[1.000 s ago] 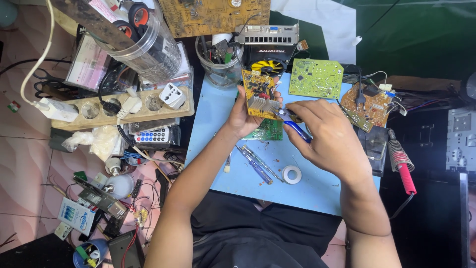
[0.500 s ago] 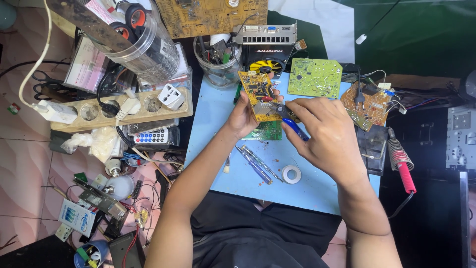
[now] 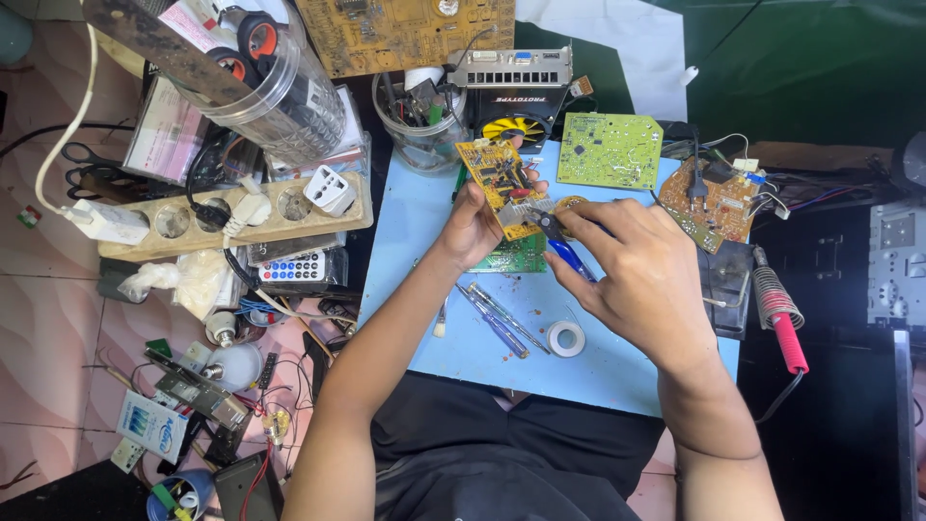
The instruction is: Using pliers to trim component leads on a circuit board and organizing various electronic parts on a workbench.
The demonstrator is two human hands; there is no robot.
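Left hand (image 3: pixel 475 230) pinches yellow circuit board (image 3: pixel 500 185), raised over the blue mat's (image 3: pixel 598 371) far edge; right hand (image 3: pixel 644 268) grips blue-handled cutters (image 3: pixel 561 243) at it. Loose pinch: board could twist, cutters slip.

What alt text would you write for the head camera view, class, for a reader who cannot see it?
A person's left hand holds up a yellow circuit board while the right hand applies blue-handled pliers to it, above a light blue mat with screwdrivers and a green board.
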